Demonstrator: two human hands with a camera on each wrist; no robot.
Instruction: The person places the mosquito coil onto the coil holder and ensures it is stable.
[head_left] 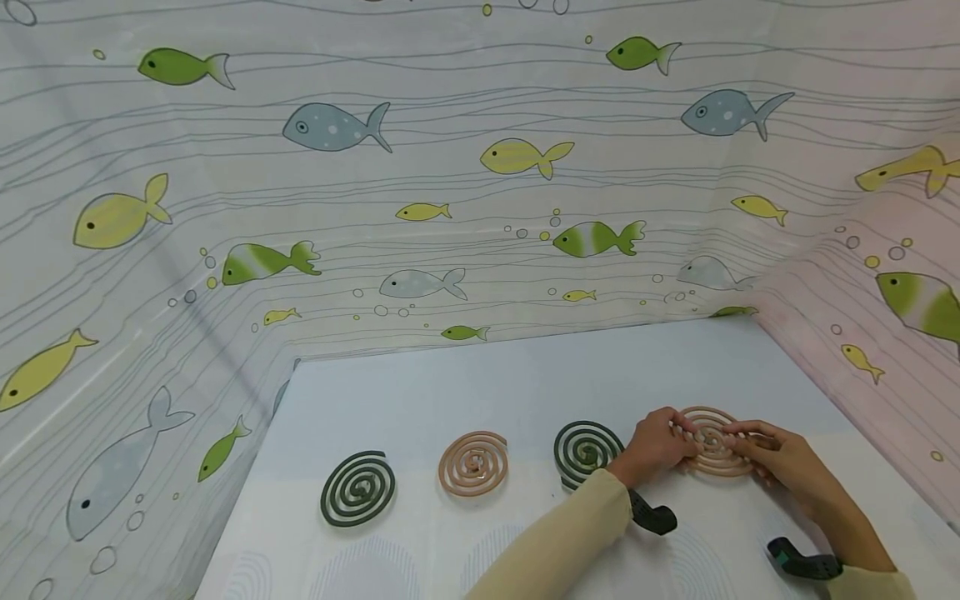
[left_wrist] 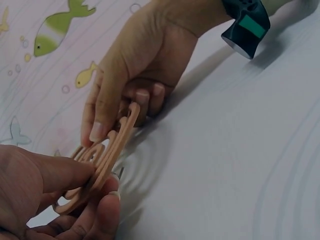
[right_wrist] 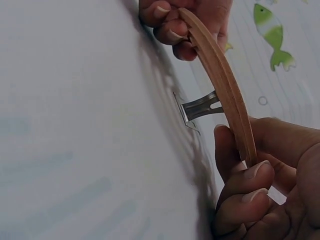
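A brown mosquito coil is held between both hands at the right of the table. My left hand grips its left side; in the left wrist view the left hand has its thumb on one face and fingers beneath. My right hand pinches the opposite side of the coil. Seen edge-on in the right wrist view, the coil is tilted above the table. A thin metal stand sticks out from its underside towards the surface. How the stand joins the coil's middle is hidden.
A green coil lies just left of my left hand, partly covered by the arm. Farther left are a brown coil and another green coil. Fish-patterned sheeting walls the white table at the back and sides.
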